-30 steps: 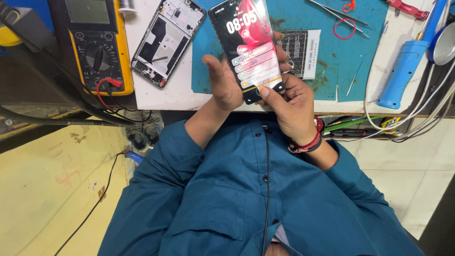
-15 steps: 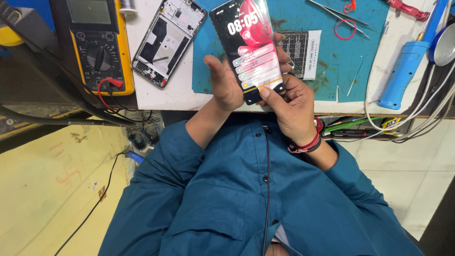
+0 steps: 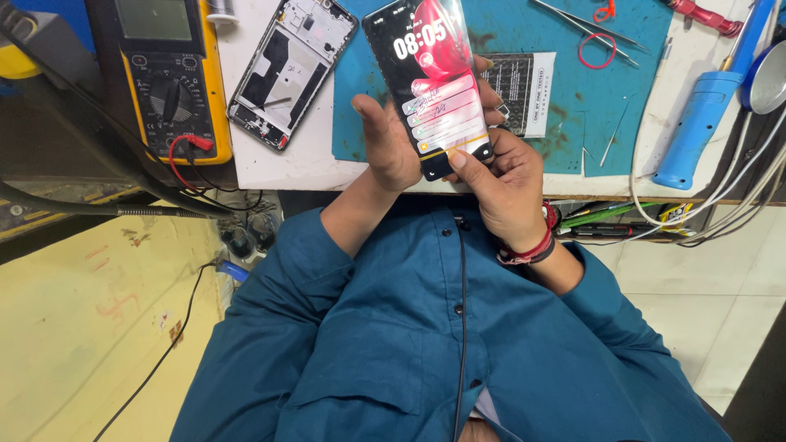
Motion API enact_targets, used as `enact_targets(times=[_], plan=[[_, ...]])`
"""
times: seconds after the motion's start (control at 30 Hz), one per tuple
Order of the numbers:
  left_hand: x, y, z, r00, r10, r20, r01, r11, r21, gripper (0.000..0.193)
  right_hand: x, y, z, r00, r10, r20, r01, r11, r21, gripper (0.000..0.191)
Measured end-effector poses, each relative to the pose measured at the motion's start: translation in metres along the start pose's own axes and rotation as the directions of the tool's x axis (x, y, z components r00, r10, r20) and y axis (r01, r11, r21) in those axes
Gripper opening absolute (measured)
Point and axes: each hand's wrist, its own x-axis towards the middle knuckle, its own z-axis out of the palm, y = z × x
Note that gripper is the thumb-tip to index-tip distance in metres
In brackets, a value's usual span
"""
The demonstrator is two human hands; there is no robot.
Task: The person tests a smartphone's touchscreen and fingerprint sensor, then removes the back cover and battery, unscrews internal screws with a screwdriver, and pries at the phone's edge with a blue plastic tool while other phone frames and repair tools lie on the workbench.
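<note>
1 lit smartphone (image 3: 432, 78) is held above the bench's (image 3: 311, 164) front edge, its long axis running front to back. 2 hands clamp it: the left hand (image 3: 389, 143) closed on its left side, the right hand (image 3: 503, 176) wrapped round its lower right. 1 opened phone frame (image 3: 291, 69) and 1 yellow multimeter (image 3: 168, 74) lie towards the left edge.
</note>
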Motion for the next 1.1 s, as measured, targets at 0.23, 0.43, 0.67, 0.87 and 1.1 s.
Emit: enact_targets(times=[0.23,0.43,0.67,0.87,1.1], plan=[[0.001,0.005,0.002,1.0,-0.02,0.013,0.02,1.0,-0.001,0.121,0.001,-0.005,-0.001,0.999,0.036,0.033,-0.038,0.997,0.064,0.022],[0.001,0.008,0.004,0.999,-0.046,0.023,0.046,0.998,-0.041,0.123,0.002,-0.011,-0.003,0.997,0.057,0.05,-0.064,0.985,0.162,0.027],[-0.001,0.007,0.008,0.999,-0.01,-0.046,0.015,0.995,0.102,0.122,0.001,-0.008,-0.002,0.998,0.062,0.015,-0.063,0.997,0.039,0.022],[-0.001,0.006,0.008,1.0,-0.024,-0.005,0.025,0.994,0.103,0.122,0.0,-0.007,0.0,0.999,0.04,-0.007,-0.04,0.999,-0.019,0.025],[-0.001,0.006,0.007,0.999,-0.038,0.001,0.038,0.995,0.09,0.122,-0.001,-0.007,0.001,0.999,0.047,-0.024,-0.047,0.999,-0.012,0.027]])
